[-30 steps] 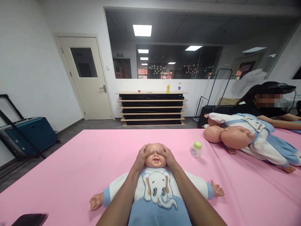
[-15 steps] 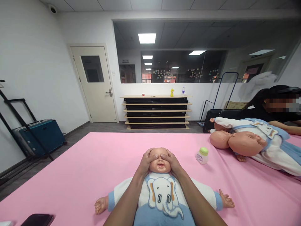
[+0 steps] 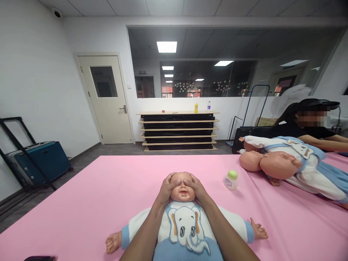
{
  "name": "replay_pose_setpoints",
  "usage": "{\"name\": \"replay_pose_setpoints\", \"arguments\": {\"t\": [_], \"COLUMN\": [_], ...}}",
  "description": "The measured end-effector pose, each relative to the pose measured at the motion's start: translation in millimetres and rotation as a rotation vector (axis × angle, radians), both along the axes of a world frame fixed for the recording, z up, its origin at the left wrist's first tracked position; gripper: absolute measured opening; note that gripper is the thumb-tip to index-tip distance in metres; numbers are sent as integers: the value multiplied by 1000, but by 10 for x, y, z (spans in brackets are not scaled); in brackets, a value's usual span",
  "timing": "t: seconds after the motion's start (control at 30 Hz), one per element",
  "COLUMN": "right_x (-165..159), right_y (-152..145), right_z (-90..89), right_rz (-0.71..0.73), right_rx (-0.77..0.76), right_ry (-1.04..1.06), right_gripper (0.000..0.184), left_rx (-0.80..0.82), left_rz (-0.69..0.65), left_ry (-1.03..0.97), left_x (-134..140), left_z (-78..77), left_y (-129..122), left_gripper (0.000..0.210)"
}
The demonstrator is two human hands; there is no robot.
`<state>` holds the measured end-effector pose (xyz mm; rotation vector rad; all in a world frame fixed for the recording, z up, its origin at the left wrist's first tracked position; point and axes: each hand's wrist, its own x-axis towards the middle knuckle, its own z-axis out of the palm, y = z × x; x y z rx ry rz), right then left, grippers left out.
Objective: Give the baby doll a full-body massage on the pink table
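Note:
A baby doll [image 3: 183, 194] in a white and blue outfit with an elephant on the chest lies on its back, arms spread wide. My left hand [image 3: 169, 186] cups one side of its head, fingers curved round the scalp and thumb laid over one eye. On the opposite side my right hand [image 3: 196, 185] grips the head the same way, its thumb across the other eye. The doll's nose and open mouth show between and below my thumbs; the fingertips behind the head are hidden. A small jar with a green lid [image 3: 231, 179] stands to the right of the head.
Pink cloth [image 3: 81, 203] covers the table. More dolls [image 3: 282, 165] lie at the right, beside a seated person [image 3: 312, 123] in a black cap. A dark phone-like object [image 3: 40, 258] is at the near left edge. Behind are stacked shelves [image 3: 178, 121] and a blue suitcase [image 3: 43, 159].
The whole view has shifted slightly, with the scene sitting a little further left and mostly lower. Both hands keep the same hold on the doll's head. The seated person's arm reaches further forward.

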<state>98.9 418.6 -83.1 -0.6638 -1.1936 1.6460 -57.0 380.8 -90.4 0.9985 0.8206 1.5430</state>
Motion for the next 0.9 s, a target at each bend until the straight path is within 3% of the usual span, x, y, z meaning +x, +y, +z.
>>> {"name": "replay_pose_setpoints", "arguments": {"t": [0.43,0.63,0.8,0.9], "right_x": [6,22,12,5], "right_y": [43,17,22,28], "right_z": [-63,-45,-46,-53], "right_rz": [11,49,22,3], "right_rx": [18,-5,-11,-10], "right_ry": [27,136,42,32], "right_gripper": [55,53,66,64], "left_rx": [-35,-119,-79,-113], "left_rz": [-19,9,7,-14], "left_ry": [-72,-265,-57,-56], "left_x": [29,20,31,30], "left_z": [79,115,78,58], "left_y": [-40,-57,-43,-27], "left_gripper": [52,56,57,61]}}
